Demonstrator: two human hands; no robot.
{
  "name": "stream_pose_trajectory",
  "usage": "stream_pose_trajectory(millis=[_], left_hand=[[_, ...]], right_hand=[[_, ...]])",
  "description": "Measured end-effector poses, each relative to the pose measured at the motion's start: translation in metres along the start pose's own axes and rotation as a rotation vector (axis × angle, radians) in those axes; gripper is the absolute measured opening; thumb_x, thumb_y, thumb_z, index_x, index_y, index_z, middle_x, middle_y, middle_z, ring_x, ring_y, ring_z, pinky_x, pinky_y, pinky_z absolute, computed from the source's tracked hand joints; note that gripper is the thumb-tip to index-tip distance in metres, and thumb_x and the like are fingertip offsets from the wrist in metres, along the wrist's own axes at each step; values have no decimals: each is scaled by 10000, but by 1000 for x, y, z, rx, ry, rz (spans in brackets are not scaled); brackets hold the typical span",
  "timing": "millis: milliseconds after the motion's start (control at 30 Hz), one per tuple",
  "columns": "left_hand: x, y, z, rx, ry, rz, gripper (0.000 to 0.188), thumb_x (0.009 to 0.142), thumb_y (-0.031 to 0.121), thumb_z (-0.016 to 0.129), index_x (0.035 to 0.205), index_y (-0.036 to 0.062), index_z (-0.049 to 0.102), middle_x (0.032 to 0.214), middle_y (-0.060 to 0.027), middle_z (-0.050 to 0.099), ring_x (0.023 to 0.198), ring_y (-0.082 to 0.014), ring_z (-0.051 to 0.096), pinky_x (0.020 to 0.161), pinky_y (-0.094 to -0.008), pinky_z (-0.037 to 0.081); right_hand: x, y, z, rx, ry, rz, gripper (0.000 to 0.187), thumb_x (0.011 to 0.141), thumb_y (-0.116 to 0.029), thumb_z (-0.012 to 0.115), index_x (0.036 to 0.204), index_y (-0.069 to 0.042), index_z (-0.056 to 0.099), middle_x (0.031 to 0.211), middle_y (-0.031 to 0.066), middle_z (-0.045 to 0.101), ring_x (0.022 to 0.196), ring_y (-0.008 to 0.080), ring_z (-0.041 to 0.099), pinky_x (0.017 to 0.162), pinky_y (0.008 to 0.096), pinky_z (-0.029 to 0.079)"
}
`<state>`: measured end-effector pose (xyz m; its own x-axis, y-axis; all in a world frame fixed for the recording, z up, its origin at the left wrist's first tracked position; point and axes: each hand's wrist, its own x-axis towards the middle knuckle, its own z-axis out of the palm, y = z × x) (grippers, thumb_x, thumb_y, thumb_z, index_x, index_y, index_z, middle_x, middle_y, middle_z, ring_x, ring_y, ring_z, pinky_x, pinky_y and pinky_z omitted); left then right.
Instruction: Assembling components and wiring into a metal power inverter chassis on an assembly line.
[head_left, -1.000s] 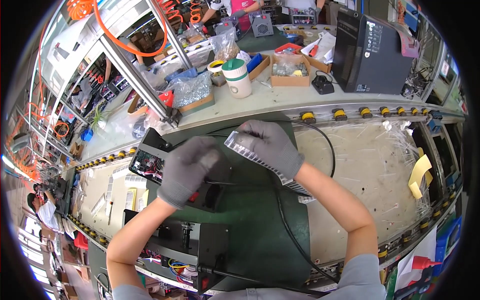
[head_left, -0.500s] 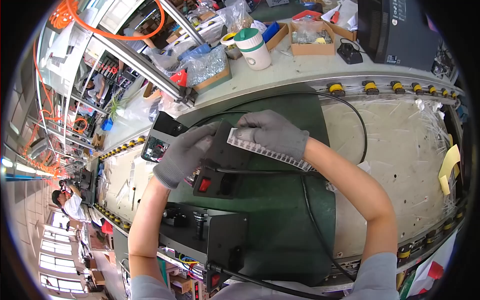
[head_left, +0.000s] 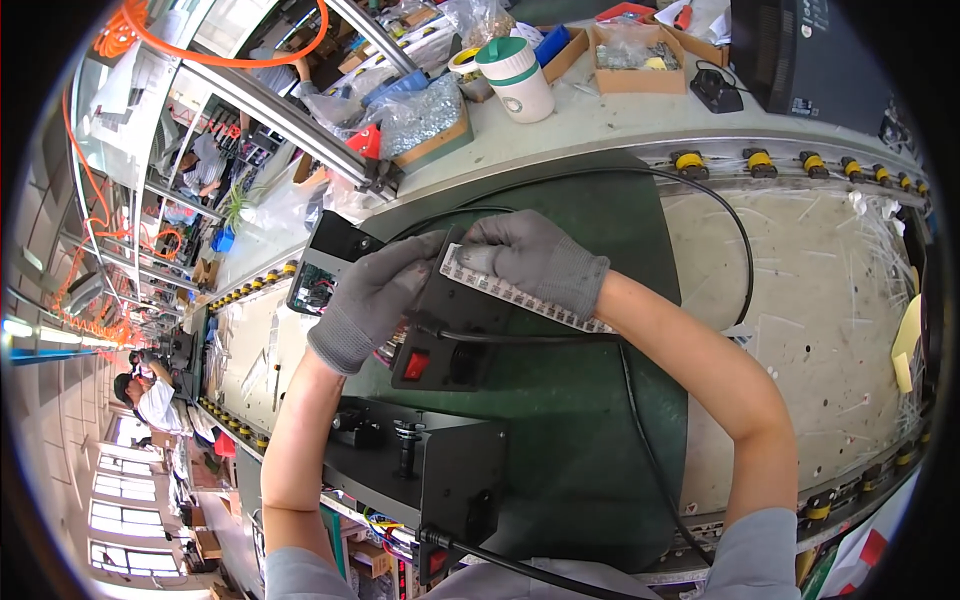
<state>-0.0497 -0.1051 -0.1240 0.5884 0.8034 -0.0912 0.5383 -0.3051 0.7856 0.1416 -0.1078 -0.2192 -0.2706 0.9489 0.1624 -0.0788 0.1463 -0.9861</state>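
- Strip [head_left: 520, 296] and right hand [head_left: 540, 262] had shifted nearer the left hand [head_left: 375, 300]
- Right hand pinched the strip between thumb and fingers, probably to keep it flat, its end over the panel [head_left: 455, 308] beside the left fingertips
- Left fingers curled at the panel's edge, perhaps steadying it; whether they gripped, I could not tell
- Cord [head_left: 560, 339] ran below the right hand

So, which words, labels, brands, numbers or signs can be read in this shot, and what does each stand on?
No text reads clearly enough to quote.
White strip in the right hand: repeated dark print, too small to read.
White cup with a green lid: a round emblem on its side, any wording too small.
Dark case at upper right: pale markings, too small and blurred.
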Motion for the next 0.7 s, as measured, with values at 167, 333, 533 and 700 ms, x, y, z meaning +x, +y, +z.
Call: stream_pose_trajectory(millis=[167,333,533,700], left_hand=[[-2,5,-4,50,10,-25,350,908,42,454,1245,-4,538,1040,-68,621,941,-83,542,837,-229,437],[0,7,-3,74,-3,-71,371,922,71,467,1271,-53,494,1174,-112,598,1091,-141,528,951,-260,394],[-3,7,-2,57,-4,-57,375,923,88,474,1271,-49,497,1164,-107,602,1080,-137,533,945,-260,399],[-4,7,-3,90,-8,-65,377,924,92,475,1276,-40,498,1156,-96,605,1061,-127,538,934,-255,407]], right_hand=[[-3,-14,2,-99,26,-15,241,861,-214,605,949,7,642,773,55,635,720,96,546,697,278,457],[-5,-13,3,-121,52,-40,243,856,-224,602,938,1,645,768,67,638,711,103,551,693,280,456],[-6,-15,7,-112,70,10,231,863,-219,591,923,-2,642,755,66,636,704,95,551,692,280,457],[-5,-12,9,-116,94,9,229,855,-221,595,925,-8,643,755,72,636,700,102,555,697,281,458]])
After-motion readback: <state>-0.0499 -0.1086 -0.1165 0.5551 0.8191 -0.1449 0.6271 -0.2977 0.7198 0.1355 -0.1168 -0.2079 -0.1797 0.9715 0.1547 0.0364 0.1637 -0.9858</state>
